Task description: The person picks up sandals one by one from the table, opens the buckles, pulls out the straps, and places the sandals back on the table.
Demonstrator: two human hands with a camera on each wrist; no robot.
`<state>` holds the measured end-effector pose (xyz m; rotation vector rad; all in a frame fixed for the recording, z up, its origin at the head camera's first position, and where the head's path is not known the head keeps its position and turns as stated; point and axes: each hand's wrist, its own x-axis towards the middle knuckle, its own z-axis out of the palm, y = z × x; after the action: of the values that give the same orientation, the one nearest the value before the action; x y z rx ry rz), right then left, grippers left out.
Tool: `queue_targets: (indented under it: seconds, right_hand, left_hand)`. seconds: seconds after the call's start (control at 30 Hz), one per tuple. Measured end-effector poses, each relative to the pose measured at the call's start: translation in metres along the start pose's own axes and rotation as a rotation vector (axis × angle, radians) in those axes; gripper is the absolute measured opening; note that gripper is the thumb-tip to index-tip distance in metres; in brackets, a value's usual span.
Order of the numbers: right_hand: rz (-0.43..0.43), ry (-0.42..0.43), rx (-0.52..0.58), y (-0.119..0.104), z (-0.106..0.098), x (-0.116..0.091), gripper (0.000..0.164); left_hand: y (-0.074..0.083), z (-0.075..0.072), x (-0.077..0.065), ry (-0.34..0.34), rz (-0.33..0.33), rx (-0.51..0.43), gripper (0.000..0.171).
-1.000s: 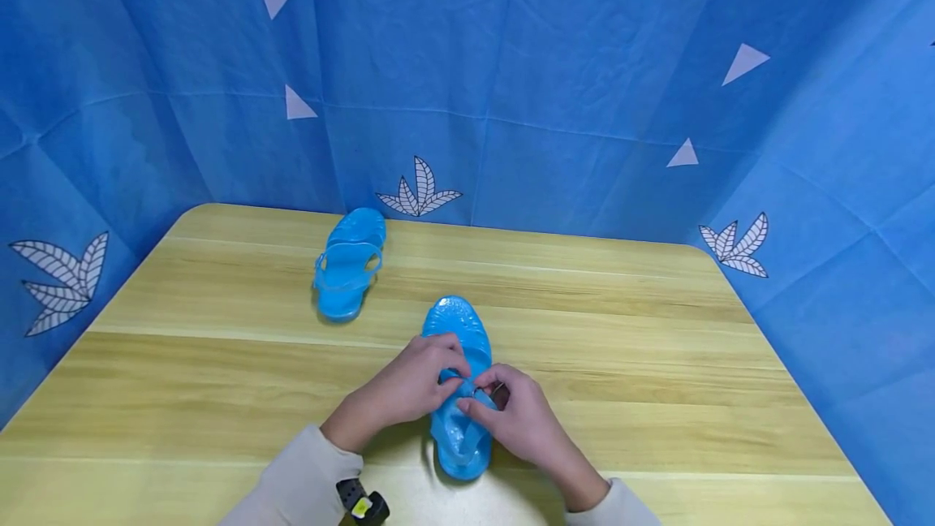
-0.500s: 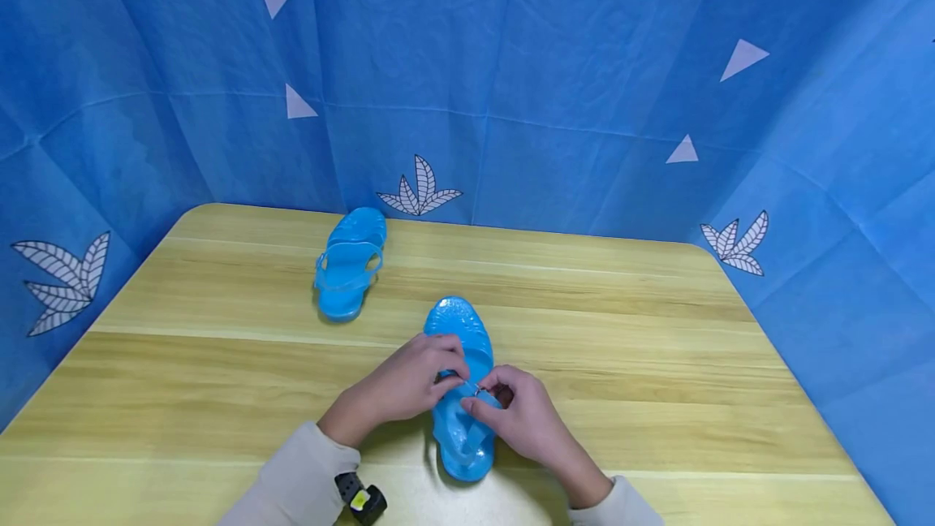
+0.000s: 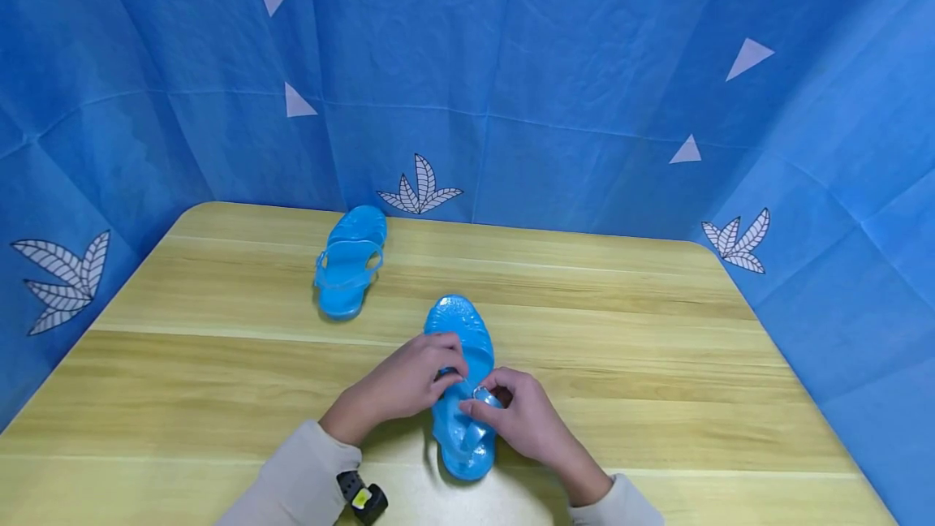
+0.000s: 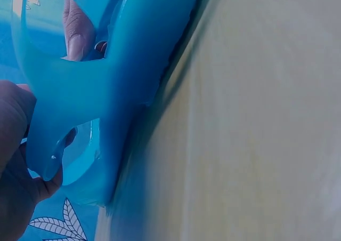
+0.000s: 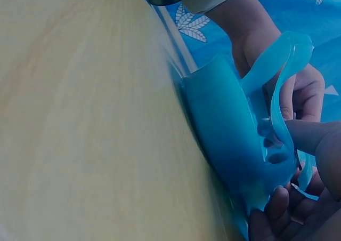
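Observation:
A blue jelly sandal (image 3: 456,319) lies on the table between both hands, toe pointing away. My left hand (image 3: 418,378) pinches a thin strap at the sandal's left side, above the footbed. From the right, my right hand (image 3: 522,416) holds the other strap between thumb and fingers, next to a small metal buckle (image 3: 478,391). A narrow gap separates the two sets of fingertips. In the left wrist view, the sandal's side (image 4: 80,91) stands between the hands. The right wrist view shows the heel end (image 5: 218,123) and the looped heel strap (image 5: 285,81).
A second blue sandal (image 3: 342,299) lies farther back to the left on the wooden table (image 3: 643,331). Blue patterned cloth (image 3: 584,63) hangs behind and at both sides. A black wrist device (image 3: 363,500) shows by the left sleeve.
My fingertips have drawn slightly apart over the sandal, and the buckle by the right fingers shows more plainly. The sandal has barely shifted; the second sandal stays put.

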<state>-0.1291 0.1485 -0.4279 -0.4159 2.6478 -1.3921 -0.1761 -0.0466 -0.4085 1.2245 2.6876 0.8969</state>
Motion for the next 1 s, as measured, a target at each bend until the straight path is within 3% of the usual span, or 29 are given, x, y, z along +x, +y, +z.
queue_targets:
  seconds: [0.47, 1.0]
  right_hand:
    - [0.049, 0.011, 0.055, 0.0007, 0.0002, 0.0004, 0.023]
    - [0.005, 0.108, 0.015, -0.002, 0.0018, -0.002, 0.018]
  left_hand:
    - [0.0038, -0.0014, 0.0003, 0.001, -0.011, 0.009, 0.007]
    - [0.0019, 0.0001, -0.0011, 0.016, -0.005, 0.005, 0.008]
